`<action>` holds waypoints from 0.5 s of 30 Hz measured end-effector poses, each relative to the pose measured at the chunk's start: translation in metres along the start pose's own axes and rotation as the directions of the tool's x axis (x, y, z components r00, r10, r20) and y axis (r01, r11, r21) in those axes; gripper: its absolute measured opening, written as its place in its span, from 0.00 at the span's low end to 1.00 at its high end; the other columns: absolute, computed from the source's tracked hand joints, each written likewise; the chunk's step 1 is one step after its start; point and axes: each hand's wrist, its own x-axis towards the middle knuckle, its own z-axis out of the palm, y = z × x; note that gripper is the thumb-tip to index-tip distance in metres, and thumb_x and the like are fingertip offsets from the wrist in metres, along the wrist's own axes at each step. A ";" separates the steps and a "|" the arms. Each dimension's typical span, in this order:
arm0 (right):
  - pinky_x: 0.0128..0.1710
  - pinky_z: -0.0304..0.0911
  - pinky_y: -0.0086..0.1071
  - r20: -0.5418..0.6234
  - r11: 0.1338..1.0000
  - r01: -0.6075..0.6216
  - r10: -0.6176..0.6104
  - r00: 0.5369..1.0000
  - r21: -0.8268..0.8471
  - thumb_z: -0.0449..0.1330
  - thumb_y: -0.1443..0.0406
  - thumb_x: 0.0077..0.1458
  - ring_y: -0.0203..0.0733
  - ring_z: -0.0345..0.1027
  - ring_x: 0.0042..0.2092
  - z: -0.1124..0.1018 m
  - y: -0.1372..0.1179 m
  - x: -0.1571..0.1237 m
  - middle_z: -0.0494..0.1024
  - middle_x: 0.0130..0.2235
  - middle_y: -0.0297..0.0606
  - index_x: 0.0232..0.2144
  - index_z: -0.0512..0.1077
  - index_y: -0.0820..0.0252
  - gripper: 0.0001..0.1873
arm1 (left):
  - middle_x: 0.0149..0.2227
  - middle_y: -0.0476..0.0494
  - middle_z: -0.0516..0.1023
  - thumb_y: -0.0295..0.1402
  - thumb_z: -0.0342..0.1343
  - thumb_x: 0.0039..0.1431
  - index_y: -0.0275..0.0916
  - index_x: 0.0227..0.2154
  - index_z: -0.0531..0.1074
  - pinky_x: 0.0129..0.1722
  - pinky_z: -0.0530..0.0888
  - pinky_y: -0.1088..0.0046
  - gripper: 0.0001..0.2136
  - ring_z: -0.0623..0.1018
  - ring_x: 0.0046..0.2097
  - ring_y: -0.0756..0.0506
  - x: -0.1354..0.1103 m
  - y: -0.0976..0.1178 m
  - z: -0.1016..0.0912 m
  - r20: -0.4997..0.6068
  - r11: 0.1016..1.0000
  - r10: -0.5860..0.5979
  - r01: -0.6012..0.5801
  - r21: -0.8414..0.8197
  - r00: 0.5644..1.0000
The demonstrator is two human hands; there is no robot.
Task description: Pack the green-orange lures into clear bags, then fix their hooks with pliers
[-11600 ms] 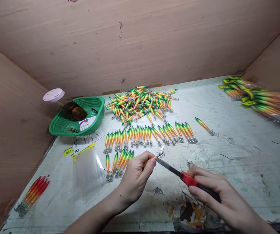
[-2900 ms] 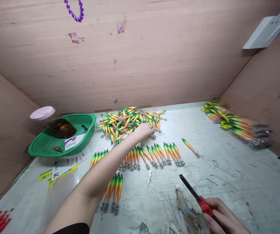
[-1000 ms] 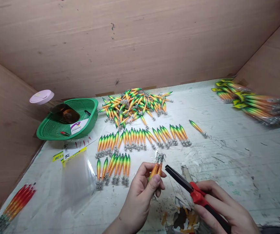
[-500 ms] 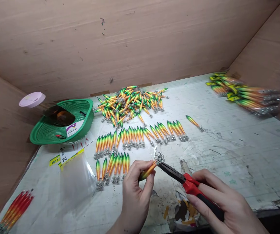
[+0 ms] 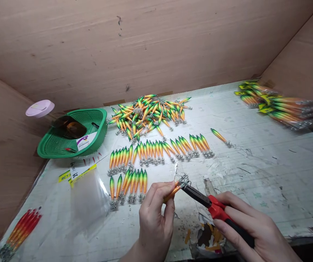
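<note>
My left hand (image 5: 156,214) pinches a pair of orange-green squid-jig lures (image 5: 172,190) with their hook crowns pointing up and right. My right hand (image 5: 250,229) grips red-and-black-handled pliers (image 5: 213,209), whose jaws meet the hook crown of the held lures. Behind the hands, two rows of the same lures (image 5: 156,151) lie side by side on the white worktop (image 5: 268,163), a shorter row (image 5: 129,183) nearer me. A loose pile of lures (image 5: 148,114) lies further back, and one single lure (image 5: 220,136) lies apart on the right.
A green basket (image 5: 49,147) stands at the back left, a pink lid (image 5: 39,108) behind it. Clear bags with yellow headers (image 5: 85,189) lie at left, red lures (image 5: 22,229) at the front left. Bagged lures (image 5: 281,105) are stacked at the back right. Brown board walls enclose the bench.
My left hand went out to the pile, came back with lures and raised them. The pliers' jaws closed in on the hook crown over the last second.
</note>
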 end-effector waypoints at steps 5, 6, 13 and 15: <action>0.37 0.71 0.25 -0.041 0.998 -0.026 0.028 0.999 0.053 0.55 0.65 0.61 0.40 0.73 0.37 0.003 -0.001 -0.001 0.73 0.33 0.39 0.27 0.72 0.56 0.11 | 0.37 0.45 0.78 0.23 0.54 0.61 0.47 0.44 0.75 0.36 0.75 0.72 0.14 0.78 0.38 0.46 0.000 0.002 -0.002 0.050 0.990 -0.135 0.138 -0.043 0.990; 0.36 0.71 0.25 -0.044 0.995 -0.051 0.054 0.998 0.082 0.54 0.64 0.61 0.40 0.73 0.37 0.004 -0.001 -0.001 0.73 0.33 0.39 0.27 0.72 0.56 0.11 | 0.36 0.45 0.78 0.24 0.54 0.61 0.46 0.43 0.75 0.36 0.74 0.72 0.12 0.77 0.36 0.47 0.000 0.003 -0.003 0.061 0.984 -0.169 0.172 -0.051 0.984; 0.35 0.70 0.28 0.031 0.976 -0.145 0.142 0.989 0.162 0.54 0.61 0.62 0.41 0.72 0.36 -0.004 0.001 0.002 0.74 0.33 0.40 0.25 0.73 0.57 0.15 | 0.29 0.47 0.75 0.31 0.55 0.62 0.42 0.39 0.76 0.31 0.71 0.75 0.06 0.74 0.31 0.48 0.007 0.006 -0.010 0.207 0.894 -0.392 0.424 -0.143 0.897; 0.33 0.69 0.28 0.076 0.971 -0.158 0.146 0.986 0.181 0.54 0.60 0.63 0.41 0.71 0.35 -0.006 0.004 0.002 0.74 0.32 0.39 0.28 0.74 0.57 0.14 | 0.28 0.48 0.74 0.32 0.56 0.61 0.41 0.38 0.76 0.30 0.71 0.76 0.06 0.74 0.31 0.49 0.010 0.005 -0.011 0.245 0.862 -0.432 0.477 -0.169 0.868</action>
